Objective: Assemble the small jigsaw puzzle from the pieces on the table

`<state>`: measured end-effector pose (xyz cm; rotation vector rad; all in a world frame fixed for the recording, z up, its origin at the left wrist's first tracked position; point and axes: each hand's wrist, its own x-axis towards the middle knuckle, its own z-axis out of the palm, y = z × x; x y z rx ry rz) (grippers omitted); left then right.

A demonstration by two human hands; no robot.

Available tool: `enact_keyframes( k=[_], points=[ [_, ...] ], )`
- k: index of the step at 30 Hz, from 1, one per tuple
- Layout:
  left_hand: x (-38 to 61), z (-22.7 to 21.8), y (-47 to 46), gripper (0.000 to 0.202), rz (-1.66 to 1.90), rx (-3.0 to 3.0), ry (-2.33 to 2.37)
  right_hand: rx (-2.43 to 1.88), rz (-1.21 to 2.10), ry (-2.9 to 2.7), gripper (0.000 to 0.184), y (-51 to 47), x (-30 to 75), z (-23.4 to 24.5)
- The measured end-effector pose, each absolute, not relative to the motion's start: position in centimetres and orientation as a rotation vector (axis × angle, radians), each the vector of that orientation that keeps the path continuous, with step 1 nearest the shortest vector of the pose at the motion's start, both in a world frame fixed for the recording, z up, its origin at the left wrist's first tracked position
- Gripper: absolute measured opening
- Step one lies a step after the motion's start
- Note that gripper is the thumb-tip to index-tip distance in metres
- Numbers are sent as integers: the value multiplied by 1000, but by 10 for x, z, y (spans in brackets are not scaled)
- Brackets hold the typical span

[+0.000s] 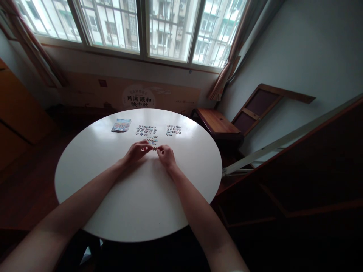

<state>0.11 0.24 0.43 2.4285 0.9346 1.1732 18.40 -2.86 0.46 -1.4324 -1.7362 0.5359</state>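
Between my two hands, low over the white table, are small jigsaw puzzle pieces [154, 149] with their pale side showing. My left hand [138, 150] pinches them from the left, thumb and forefinger together. From the right, my right hand [166, 155] pinches the other side. Just beyond the fingers lies a small cluster of joined puzzle pieces [152, 140], partly hidden by my left hand. Farther back, loose puzzle pieces lie in rows, one group [146, 130] in the middle and another group [173, 130] to the right.
The round white table [136, 204] carries a colourful picture packet [121, 125] at its back left. A wooden stool or chair seat [217, 121] stands beyond the right edge. A dark slanted panel [297, 173] rises on the right, and barred windows [170, 30] line the back.
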Motion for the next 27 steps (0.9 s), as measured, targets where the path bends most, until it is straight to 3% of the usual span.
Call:
enact_keyframes(
  k=[27],
  points=[
    [7, 5, 3, 22, 1231, 2296, 989, -1437, 555, -1731, 14, -29, 185, 6]
  ],
)
